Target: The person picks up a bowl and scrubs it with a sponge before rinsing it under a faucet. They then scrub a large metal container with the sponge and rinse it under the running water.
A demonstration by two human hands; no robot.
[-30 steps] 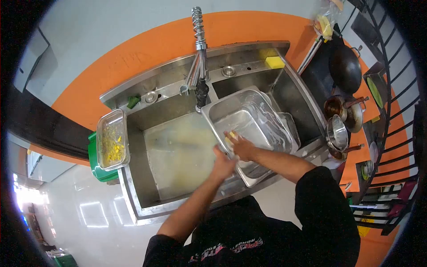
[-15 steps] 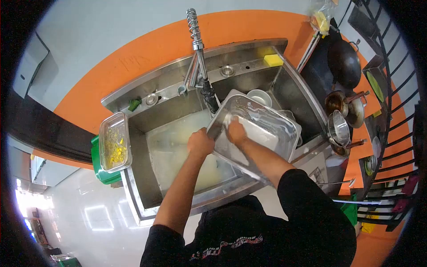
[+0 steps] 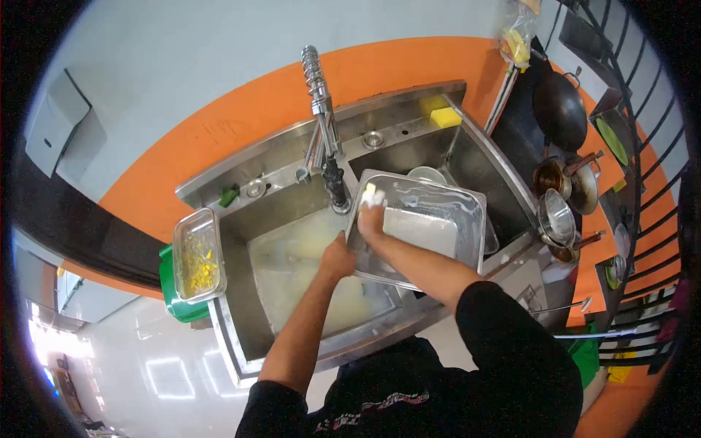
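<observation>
A deep rectangular pan (image 3: 471,232), streaked with white suds inside, is held over the divider and right side of the double sink (image 3: 241,281). My left hand (image 3: 338,257) grips the pan's left rim. Inside the pan, near its upper left corner, my right hand (image 3: 372,221) is closed around a foamy sponge (image 3: 372,191); a bit of yellow shows through the lather. Part of a round metal bowl (image 3: 427,174) shows behind the pan's far rim. Cloudy water (image 3: 292,270) stands in the left basin.
A spring-neck faucet (image 3: 315,80) rises behind the pan. At left, a clear container (image 3: 180,274) with yellow scraps rests near a green bin (image 3: 169,292). A yellow sponge (image 3: 445,117) sits on the back ledge. A wok (image 3: 558,109) and several pans hang at right.
My right hand with the sponge has moved up to the pan's upper left corner. The pan now sits more level and square. The whole view has shifted slightly.
</observation>
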